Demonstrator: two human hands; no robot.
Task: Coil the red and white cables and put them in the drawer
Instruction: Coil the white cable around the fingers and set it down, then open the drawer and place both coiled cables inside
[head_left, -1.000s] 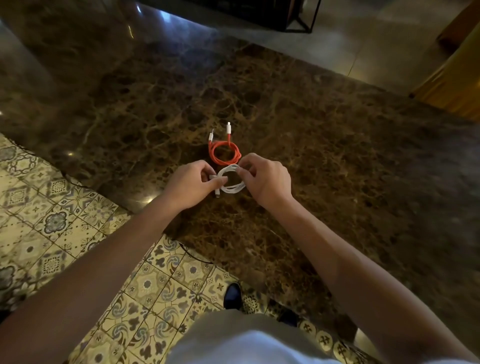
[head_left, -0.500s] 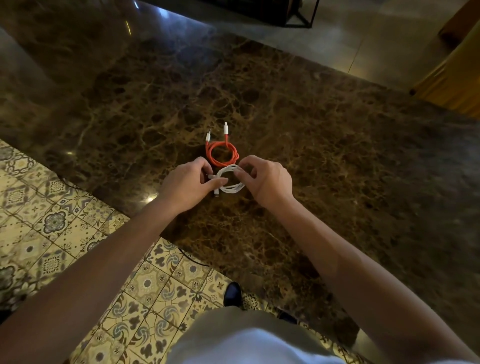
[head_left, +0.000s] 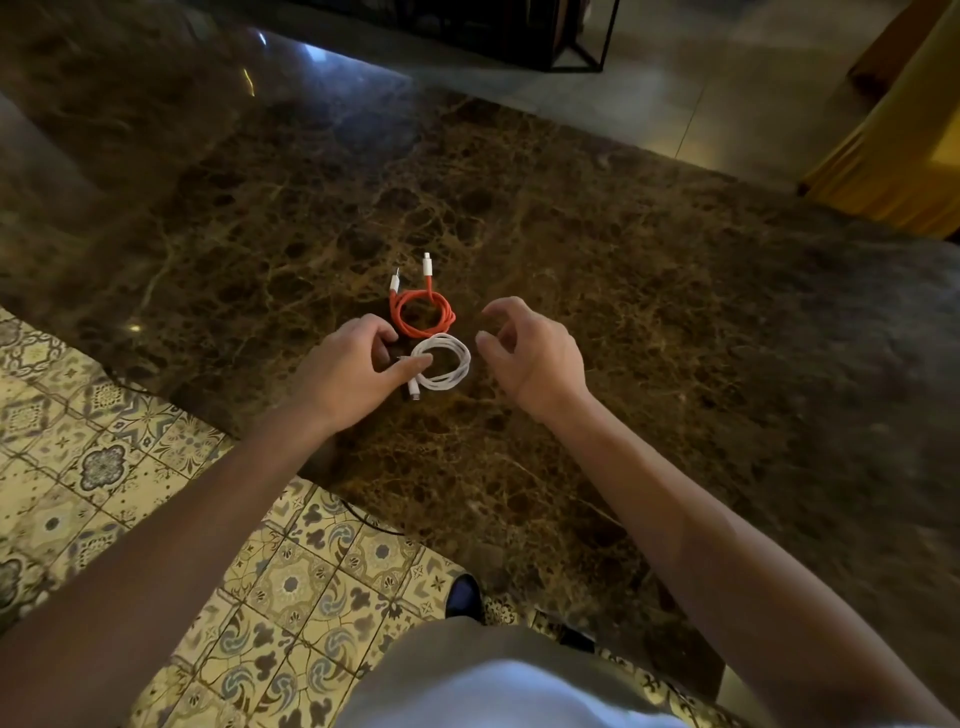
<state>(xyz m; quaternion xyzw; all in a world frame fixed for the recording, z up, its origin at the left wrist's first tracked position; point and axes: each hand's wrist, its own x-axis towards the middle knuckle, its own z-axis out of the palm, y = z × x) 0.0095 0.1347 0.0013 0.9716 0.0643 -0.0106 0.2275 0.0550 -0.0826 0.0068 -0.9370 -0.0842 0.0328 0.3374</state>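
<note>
On the dark brown marble worktop (head_left: 623, 291) two coiled cables lie side by side, near the middle of the view. The red cable (head_left: 422, 315) is wound into a small ring on the far side, with its two white plugs pointing away from the person. The white cable (head_left: 445, 362) forms a similar ring just nearer, its far edge touching or just overlapping the red ring's near edge; one white plug sticks out at the coil's near left.

The left hand (head_left: 349, 371) sits at the left of the white coil. Its thumb lies across the coil's left edge, and its curled fingers (head_left: 382, 336) reach down on the far side of that edge, so the hand seems to pinch the left rim of the white coil, though the contact under the fingers is hidden. The fingertips come close to the red ring's left side without clearly touching it.

The right hand (head_left: 535, 353) is just to the right of both coils, apart from them. Its fingers (head_left: 493, 312) are spread and loosely curled, thumb and forefinger parted, holding nothing; a clear gap of worktop shows between the thumb tip and the white coil's right edge.

Nearer, past the worktop's edge, lies a patterned tile floor (head_left: 104, 467), with a dark shoe (head_left: 464, 595) showing on it.
</note>
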